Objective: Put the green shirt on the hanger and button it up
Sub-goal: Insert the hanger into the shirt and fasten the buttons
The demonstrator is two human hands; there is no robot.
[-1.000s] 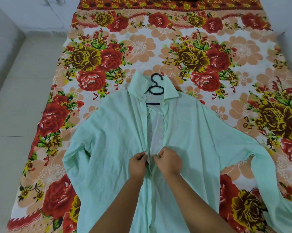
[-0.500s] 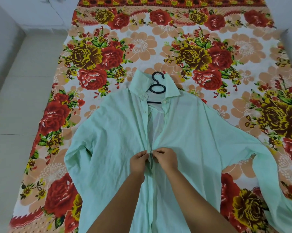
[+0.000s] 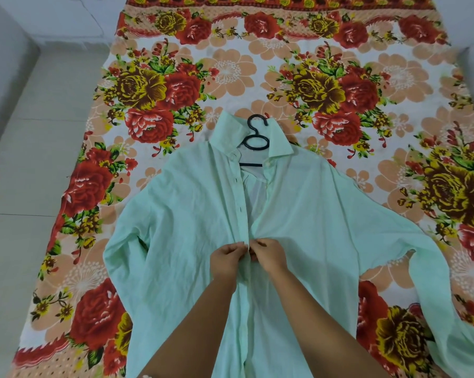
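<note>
A pale green shirt (image 3: pixel 192 214) lies front-up on the flowered bed sheet, sleeves spread to both sides. A black hanger (image 3: pixel 255 140) sits inside it, its hook poking out past the collar. The front stands apart from the collar down to mid-chest. At that point my left hand (image 3: pixel 226 259) pinches the left front edge and my right hand (image 3: pixel 268 255) pinches the right front edge, fingertips nearly touching. Below my hands the two edges lie together.
The flowered sheet (image 3: pixel 326 85) covers the bed around the shirt. A pale tiled floor (image 3: pixel 39 159) runs along the left side, with a white wall at the far left. The right sleeve trails off toward the lower right corner.
My two hands have drawn closer together at the same spot on the shirt front, bringing the two edges to meet. The shirt and hanger lie as before.
</note>
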